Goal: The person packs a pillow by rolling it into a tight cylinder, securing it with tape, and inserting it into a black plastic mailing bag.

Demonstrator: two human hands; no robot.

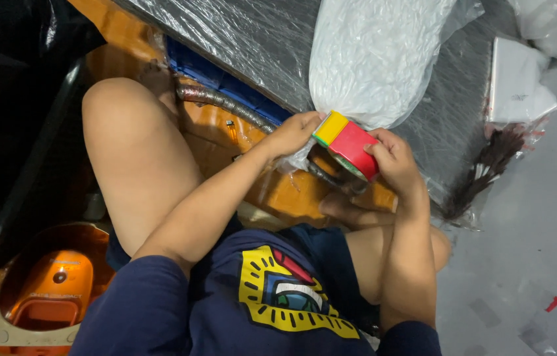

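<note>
I am sitting down, and both hands are up in front of me. My right hand (391, 158) grips a roll of tape (347, 143) banded red, yellow and green. My left hand (295, 132) pinches the gathered neck of a large white plastic bag (377, 53) and touches the yellow edge of the roll. The bag is full and rests against a plastic-wrapped dark slab (245, 39). The roll sits right at the bag's tied end.
An orange machine body (272, 191) with a ribbed metal hose (225, 102) lies under my hands. Another orange housing (51, 290) is at lower left. A white box (515, 79) and a dark brush (482, 171) lie at right, beside grey floor (529, 250).
</note>
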